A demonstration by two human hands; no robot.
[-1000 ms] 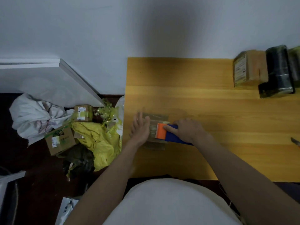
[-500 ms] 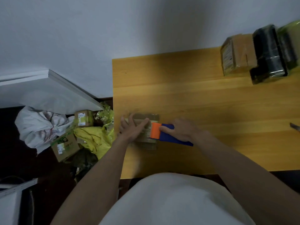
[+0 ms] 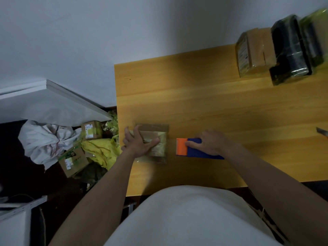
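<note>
Left hand (image 3: 140,144) is pressing flat, fingers spread, on the taped parcel (image 3: 159,150), frame centre-left. Right hand (image 3: 209,142) is gripping the orange-blue scraper (image 3: 193,153) just right of the parcel, not touching it, on the table (image 3: 195,103).

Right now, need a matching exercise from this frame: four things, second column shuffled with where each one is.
Things:
1. parcel
2. scraper
3. black package
4. yellow bag

Places:
A. on the floor, left of the table
B. at the table's far right end
C. pressed under the left hand
D. gripped in the right hand

Pairs: 1-C, 2-D, 3-B, 4-A
</note>
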